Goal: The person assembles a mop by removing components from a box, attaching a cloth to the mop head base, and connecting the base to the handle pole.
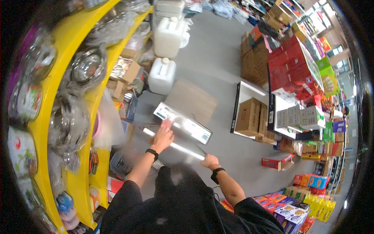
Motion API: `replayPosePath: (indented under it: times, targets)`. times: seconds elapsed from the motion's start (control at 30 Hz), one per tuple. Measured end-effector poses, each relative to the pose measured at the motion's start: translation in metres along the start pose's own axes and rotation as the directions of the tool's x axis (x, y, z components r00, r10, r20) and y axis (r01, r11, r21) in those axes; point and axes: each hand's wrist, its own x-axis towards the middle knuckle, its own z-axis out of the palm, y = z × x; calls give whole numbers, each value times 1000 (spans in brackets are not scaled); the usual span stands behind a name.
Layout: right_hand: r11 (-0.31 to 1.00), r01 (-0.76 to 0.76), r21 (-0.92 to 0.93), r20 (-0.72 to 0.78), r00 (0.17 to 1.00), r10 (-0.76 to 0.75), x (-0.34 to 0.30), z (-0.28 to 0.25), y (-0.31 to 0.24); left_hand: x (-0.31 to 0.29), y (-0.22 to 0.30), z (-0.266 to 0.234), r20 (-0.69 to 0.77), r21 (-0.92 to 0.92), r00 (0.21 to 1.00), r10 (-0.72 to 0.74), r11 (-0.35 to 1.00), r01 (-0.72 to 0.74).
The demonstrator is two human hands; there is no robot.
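Observation:
A long, slim white bar slants across in front of me, its right end lower in the picture. My right hand is closed round that right end. Over the bar's left part bends my left hand, fingers closed on a small reddish, cloth-like piece. Whether this hand also touches the bar I cannot tell. Just beyond the bar lies a long white box with dark edges and printed labels, close to the left fingertips. A flat brown cardboard sheet lies on the floor behind it.
Yellow shelves with plastic-wrapped metal pans line my left. White jerrycans stand beyond them on the grey floor. At right are a white shelf unit with brown cartons, red boxes and a red carton.

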Motion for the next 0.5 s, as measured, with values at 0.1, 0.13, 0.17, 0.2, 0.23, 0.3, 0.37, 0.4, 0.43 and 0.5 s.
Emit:
replayPosePath:
  times: [0.1,0.13,0.17,0.2,0.23,0.3,0.37,0.4,0.43,0.5]
  targets:
    - [1000,23,-19,45,999,-23,4,-14,17,15,22,11,229,99,959,-167,984,147]
    - [997,73,-15,-7,997,-73,6,-12,27,20,28,15,251,100,955,-161,985,139]
    - [998,68,3,7,998,-68,9,-15,33,21,30,17,245,107,955,-167,984,144]
    - [996,90,-7,10,996,-90,12,-21,38,20,34,21,244,112,954,-174,982,150]
    - [993,114,-17,12,993,-114,13,-25,42,20,37,24,268,119,948,-173,982,146]
    - [994,111,-10,7,994,-111,15,-31,53,26,48,26,230,127,960,-163,983,136]
    - [992,120,-49,0,993,-120,20,-37,67,31,62,31,273,140,942,-197,977,164]
    - [992,122,-33,3,993,-122,22,-39,74,33,68,34,282,151,934,-221,971,184]
    - [993,118,-19,11,993,-118,24,-40,80,36,74,37,288,162,926,-245,965,205]
    - [987,152,-47,-3,988,-153,27,-47,88,36,80,45,345,175,889,-301,951,254]
